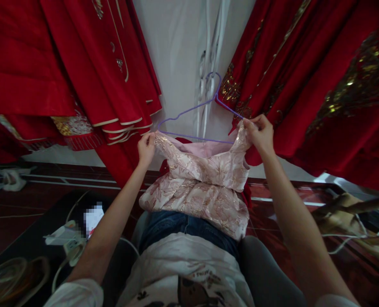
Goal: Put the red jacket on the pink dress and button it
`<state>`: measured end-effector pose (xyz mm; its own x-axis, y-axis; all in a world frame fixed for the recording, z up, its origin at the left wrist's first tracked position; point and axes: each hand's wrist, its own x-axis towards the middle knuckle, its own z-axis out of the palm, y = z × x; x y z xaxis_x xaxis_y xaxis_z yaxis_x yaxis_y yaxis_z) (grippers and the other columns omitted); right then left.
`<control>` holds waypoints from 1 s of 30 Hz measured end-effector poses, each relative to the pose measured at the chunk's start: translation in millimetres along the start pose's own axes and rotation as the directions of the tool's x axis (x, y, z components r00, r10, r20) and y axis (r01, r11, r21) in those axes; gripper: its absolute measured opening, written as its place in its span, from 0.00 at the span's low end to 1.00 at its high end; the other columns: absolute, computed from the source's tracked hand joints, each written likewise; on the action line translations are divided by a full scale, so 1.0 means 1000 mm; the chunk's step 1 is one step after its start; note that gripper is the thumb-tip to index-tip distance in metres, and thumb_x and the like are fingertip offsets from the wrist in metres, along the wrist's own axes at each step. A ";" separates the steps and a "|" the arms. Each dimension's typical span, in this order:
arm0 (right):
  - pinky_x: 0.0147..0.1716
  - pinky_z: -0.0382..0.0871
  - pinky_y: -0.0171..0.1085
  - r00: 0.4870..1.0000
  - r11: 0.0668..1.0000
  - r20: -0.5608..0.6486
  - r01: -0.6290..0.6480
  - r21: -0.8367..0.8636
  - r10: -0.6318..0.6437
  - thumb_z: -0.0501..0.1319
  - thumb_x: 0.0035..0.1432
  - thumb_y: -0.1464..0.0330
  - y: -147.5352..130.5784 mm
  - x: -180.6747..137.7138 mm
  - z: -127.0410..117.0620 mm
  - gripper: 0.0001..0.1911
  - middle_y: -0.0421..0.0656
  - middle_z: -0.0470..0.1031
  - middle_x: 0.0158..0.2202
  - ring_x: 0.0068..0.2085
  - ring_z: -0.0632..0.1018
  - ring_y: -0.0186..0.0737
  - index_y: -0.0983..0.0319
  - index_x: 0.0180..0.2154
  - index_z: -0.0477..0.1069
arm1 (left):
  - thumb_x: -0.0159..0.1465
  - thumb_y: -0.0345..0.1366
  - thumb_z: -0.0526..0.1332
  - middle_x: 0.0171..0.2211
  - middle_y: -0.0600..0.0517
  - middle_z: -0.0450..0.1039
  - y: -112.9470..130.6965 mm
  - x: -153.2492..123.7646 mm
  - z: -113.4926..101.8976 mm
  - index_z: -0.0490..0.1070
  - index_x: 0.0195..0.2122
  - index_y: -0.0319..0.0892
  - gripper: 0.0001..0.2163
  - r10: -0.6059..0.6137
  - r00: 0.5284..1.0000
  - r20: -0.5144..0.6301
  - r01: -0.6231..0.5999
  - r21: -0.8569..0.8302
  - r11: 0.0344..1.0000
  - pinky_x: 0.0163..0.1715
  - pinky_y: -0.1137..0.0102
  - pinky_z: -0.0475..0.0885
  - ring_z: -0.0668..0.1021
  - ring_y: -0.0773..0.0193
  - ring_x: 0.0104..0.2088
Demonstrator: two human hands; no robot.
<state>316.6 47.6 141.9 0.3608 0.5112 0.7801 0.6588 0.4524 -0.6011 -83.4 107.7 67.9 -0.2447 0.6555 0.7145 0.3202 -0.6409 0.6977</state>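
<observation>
A pink dress (205, 170) with a shiny gold flower pattern hangs on a thin purple hanger (189, 110) in front of me, its skirt lying over my lap. My left hand (146, 149) pinches the left shoulder strap at the hanger's end. At the other end, my right hand (260, 134) grips the right strap, fingers closed. The hanger's hook points up and away, close to a white metal rack (204, 106). Pale pink lining shows inside the neckline.
Red garments with gold trim (112, 76) hang at the left, and more red embroidered clothes (304, 85) at the right. A dark surface at lower left bears a white power strip (72, 247) and cables. Wooden pieces (343, 217) lie at the right.
</observation>
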 end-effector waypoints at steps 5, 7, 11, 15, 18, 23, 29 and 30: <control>0.27 0.66 0.39 0.999 0.998 0.030 -0.023 0.057 0.021 0.66 0.51 0.57 0.002 0.006 -0.002 0.15 0.38 0.68 0.22 0.25 0.69 0.37 0.58 0.25 0.66 | 0.65 0.45 0.55 0.36 0.48 0.78 -0.011 0.002 0.002 0.76 0.37 0.39 0.16 -0.057 0.997 -0.047 0.056 -0.024 0.998 0.43 0.68 0.70 0.78 0.60 0.38; 0.28 0.66 0.39 0.999 0.999 0.035 -0.008 0.054 0.006 0.66 0.52 0.56 0.000 0.007 -0.005 0.15 0.38 0.68 0.22 0.26 0.70 0.37 0.58 0.25 0.66 | 0.65 0.45 0.55 0.35 0.48 0.78 -0.010 0.001 0.004 0.76 0.36 0.39 0.16 -0.055 0.996 -0.070 0.054 -0.024 0.998 0.43 0.68 0.70 0.78 0.60 0.38; 0.30 0.68 0.39 0.999 1.000 0.045 0.019 0.020 -0.019 0.66 0.52 0.55 -0.007 0.009 -0.010 0.16 0.38 0.68 0.23 0.28 0.72 0.38 0.58 0.25 0.65 | 0.64 0.45 0.56 0.35 0.49 0.78 -0.010 0.002 0.003 0.76 0.35 0.39 0.15 -0.037 0.996 -0.081 0.035 -0.025 0.999 0.43 0.68 0.71 0.78 0.61 0.37; 0.30 0.68 0.40 0.998 1.000 0.051 0.020 0.003 -0.020 0.66 0.52 0.54 -0.006 0.010 -0.011 0.17 0.38 0.67 0.23 0.28 0.72 0.39 0.58 0.25 0.65 | 0.64 0.45 0.57 0.35 0.49 0.78 -0.001 0.019 0.007 0.77 0.35 0.40 0.15 0.035 0.998 -0.043 -0.036 -0.023 0.999 0.42 0.69 0.71 0.78 0.62 0.37; 0.28 0.67 0.40 0.997 1.000 0.071 0.003 0.010 -0.004 0.65 0.52 0.53 -0.003 0.010 -0.009 0.18 0.38 0.67 0.23 0.27 0.71 0.38 0.57 0.25 0.64 | 0.64 0.45 0.58 0.34 0.49 0.79 0.023 0.044 0.020 0.77 0.34 0.40 0.14 0.142 0.988 0.068 -0.143 0.007 0.990 0.42 0.70 0.71 0.78 0.62 0.37; 0.28 0.67 0.41 0.998 0.998 0.063 -0.028 0.048 0.025 0.65 0.51 0.52 0.000 0.010 -0.007 0.18 0.38 0.67 0.22 0.25 0.70 0.38 0.57 0.25 0.63 | 0.58 0.44 0.66 0.32 0.48 0.78 0.070 0.086 0.037 0.78 0.34 0.37 0.14 0.133 0.856 0.500 -0.127 -0.045 0.991 0.40 0.69 0.71 0.77 0.62 0.36; 0.25 0.65 0.39 0.991 0.984 0.097 -0.104 0.142 0.091 0.65 0.46 0.49 0.001 0.012 -0.004 0.21 0.38 0.67 0.20 0.23 0.68 0.37 0.56 0.24 0.61 | 0.62 0.54 0.57 0.27 0.46 0.76 0.020 0.083 0.026 0.77 0.34 0.38 0.22 -0.176 0.833 0.525 0.270 -0.108 0.957 0.34 0.65 0.74 0.78 0.61 0.31; 0.23 0.64 0.39 0.990 0.982 0.099 -0.111 0.153 0.096 0.66 0.45 0.48 0.002 0.012 -0.003 0.22 0.38 0.67 0.20 0.22 0.67 0.36 0.56 0.23 0.61 | 0.62 0.54 0.57 0.27 0.46 0.76 0.003 0.074 0.023 0.76 0.34 0.39 0.21 -0.202 0.823 0.530 0.288 -0.083 0.954 0.32 0.66 0.73 0.77 0.61 0.29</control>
<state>323.9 52.7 150.9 0.3551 0.6223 0.6976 0.5060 0.4995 -0.7032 -79.7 164.0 121.7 0.2189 0.8812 0.4189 0.1591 -0.4558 0.8757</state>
